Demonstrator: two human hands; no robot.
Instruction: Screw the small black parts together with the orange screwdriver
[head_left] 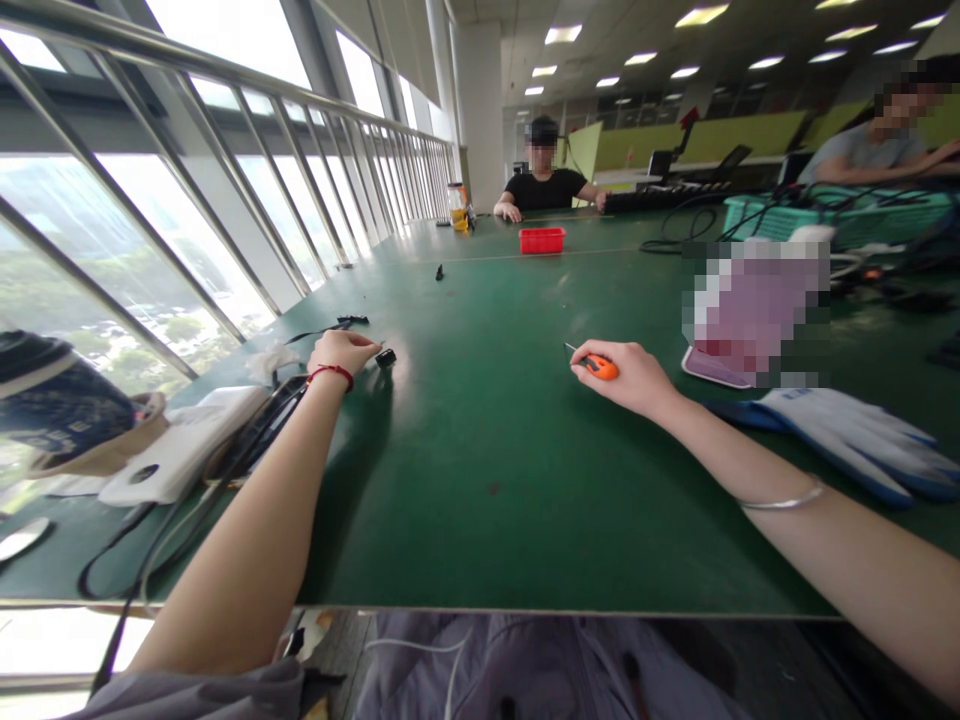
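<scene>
My left hand (341, 352) rests on the green table (480, 480), fingers curled together and pinching a small black part (385, 357) at its fingertips. A red cord sits round that wrist. My right hand (628, 375) is closed round an orange-handled screwdriver (598, 365), whose thin tip points left just above the tabletop. A silver bangle is on my right forearm. The two hands are roughly a forearm's length apart.
A white power bank (180, 450) with black cables (187, 510), a cap (60, 405) and tissue lie at left by the window rail. White-and-blue gloves (855, 435) lie right. A red tray (541, 240) sits far off; two other people sit at the table's far end.
</scene>
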